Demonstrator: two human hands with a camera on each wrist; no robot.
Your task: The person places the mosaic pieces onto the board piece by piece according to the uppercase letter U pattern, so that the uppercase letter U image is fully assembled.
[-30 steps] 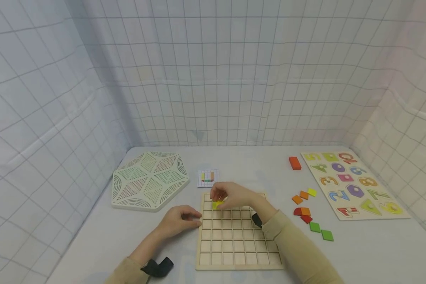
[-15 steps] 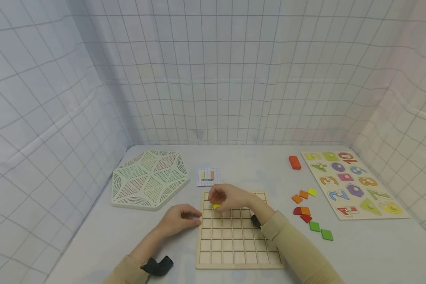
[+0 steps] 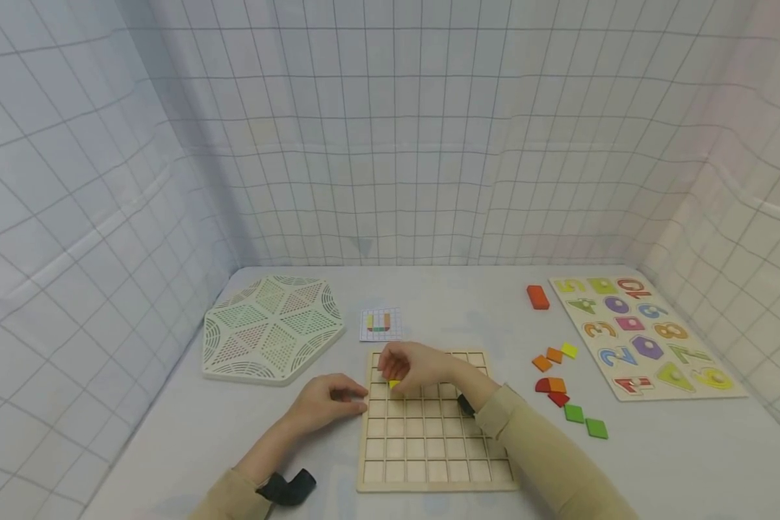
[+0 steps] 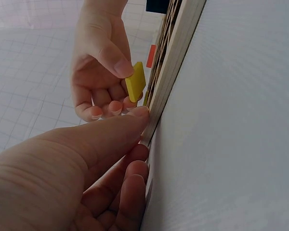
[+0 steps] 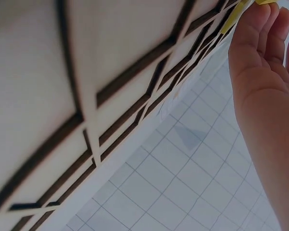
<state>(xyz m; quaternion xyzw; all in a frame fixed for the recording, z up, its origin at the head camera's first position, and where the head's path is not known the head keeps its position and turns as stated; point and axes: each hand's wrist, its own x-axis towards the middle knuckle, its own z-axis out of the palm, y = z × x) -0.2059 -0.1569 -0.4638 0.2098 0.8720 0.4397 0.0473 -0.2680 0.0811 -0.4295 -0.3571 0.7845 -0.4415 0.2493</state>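
Observation:
A yellow square tile (image 4: 135, 83) is pinched between the thumb and fingers of my right hand (image 3: 418, 363), tilted close over the upper left cells of a wooden grid board (image 3: 406, 449). A second yellow piece (image 5: 233, 18) lies in the board just beyond those fingers; in the head view the hand covers it. My left hand (image 3: 325, 401) rests beside the board's left side, thumb and fingertips (image 4: 140, 113) right at its edge, with the lower fingers loosely bent.
Right of the board lie loose orange (image 3: 542, 363), red (image 3: 558, 399) and green tiles (image 3: 596, 428). Behind them are a red block (image 3: 538, 297) and a number puzzle (image 3: 646, 347). A pattern card (image 3: 380, 325) and a white hexagonal board (image 3: 273, 328) stand beyond my hands.
My right hand has shifted slightly left and toward me with the yellow tile. The left hand stays at the board's edge.

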